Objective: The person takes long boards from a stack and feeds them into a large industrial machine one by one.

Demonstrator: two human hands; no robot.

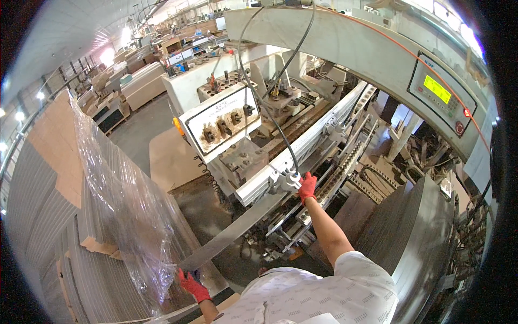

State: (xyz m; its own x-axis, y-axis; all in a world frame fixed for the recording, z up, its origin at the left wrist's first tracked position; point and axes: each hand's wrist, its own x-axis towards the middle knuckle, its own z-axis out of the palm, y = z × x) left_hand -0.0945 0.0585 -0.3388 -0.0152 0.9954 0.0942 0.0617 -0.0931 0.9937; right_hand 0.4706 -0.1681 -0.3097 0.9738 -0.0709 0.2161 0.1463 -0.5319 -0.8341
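Observation:
A long, narrow grey board (232,231) slants from the lower left up to the machine's pale metal rail (318,137). My left hand (193,287), in a red glove, is closed on the board's near end, beside the plastic-wrapped stack. My right hand (307,187), also red-gloved, is at the rail with its fingers curled against a white fitting (286,182). A black cable (288,143) runs down to this fitting. What lies inside the right fingers is hidden. Below the right hand run the machine's parallel bars and a toothed chain (345,170).
Stacked boards under clear plastic (121,200) fill the left side. More grey boards (418,227) stand on the right. A control box with black knobs (224,121) sits ahead, and a panel with a lit yellow-green screen (437,89) is on the beam. A coiled hose (208,175) hangs below the box.

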